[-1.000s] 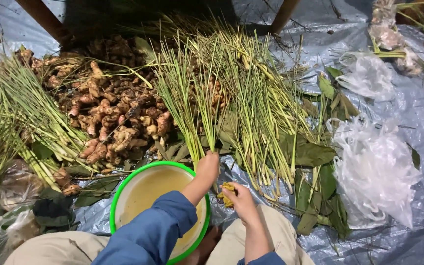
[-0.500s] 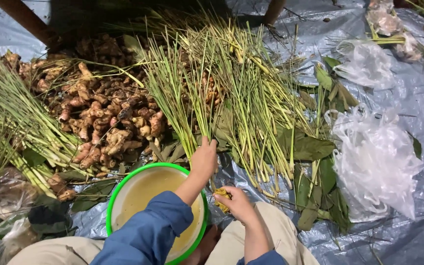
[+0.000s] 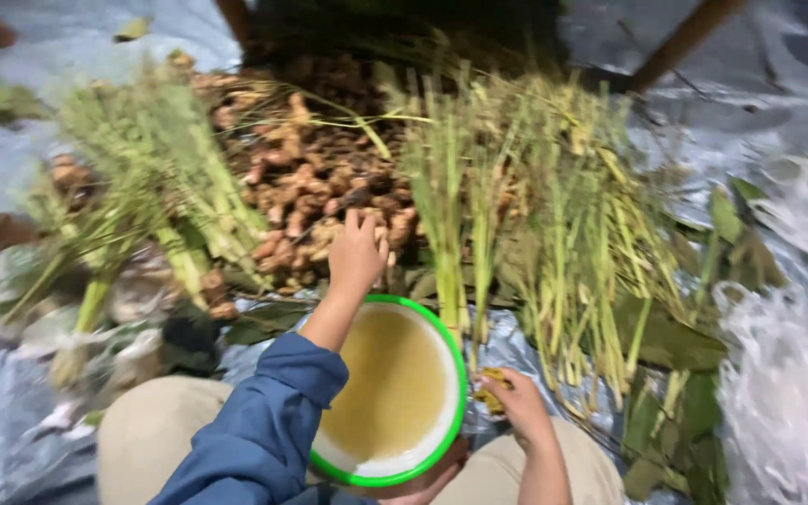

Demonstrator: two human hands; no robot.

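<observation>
Grey tarp (image 3: 39,56) underlies everything; left hand (image 3: 357,254) fingers curl onto ginger roots (image 3: 310,178) at twelve o'clock; right hand (image 3: 516,404) grips a yellowish piece (image 3: 490,388).

Glossy plastic bowl (image 3: 395,393), knobbly matt roots (image 3: 320,187), seemingly plastic sheet (image 3: 778,112)

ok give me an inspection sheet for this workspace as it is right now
surface: grey plastic sheet on the ground, wrinkled
job's things: pile of brown roots; green-rimmed bowl of yellowish liquid between the knees
clutter: bundles of long green stalks either side of the roots, loose leaves, clear plastic bags at right
grippers: left hand reaches onto the roots, blue sleeve; right hand holds a small yellow piece beside the bowl
cables: nothing seen
surroundings: dark wooden legs at top; picture blurred
</observation>
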